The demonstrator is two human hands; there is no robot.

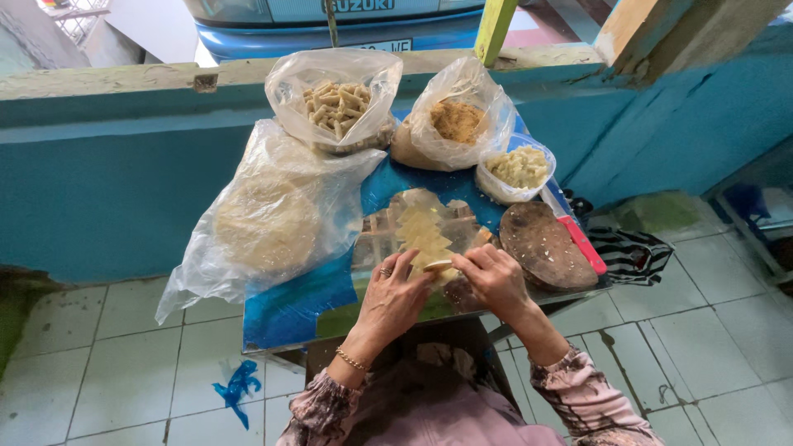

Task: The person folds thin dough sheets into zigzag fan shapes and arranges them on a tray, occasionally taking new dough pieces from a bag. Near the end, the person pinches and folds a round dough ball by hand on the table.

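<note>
On a small blue table (289,310) a row of pale triangular dough pieces (420,227) lies on a clear sheet. My left hand (392,297), with a ring and a bracelet, and my right hand (493,277) meet at the near end of the row. Both pinch one pale piece (438,266) between their fingertips.
A big clear bag of round flat wrappers (268,219) lies left. At the back stand a bag of finger-shaped rolls (337,103), a bag of brown filling (457,121) and a bag of pale filling (520,168). A round wooden board (545,245) and a red-handled knife (578,239) sit right. Tiled floor surrounds the table.
</note>
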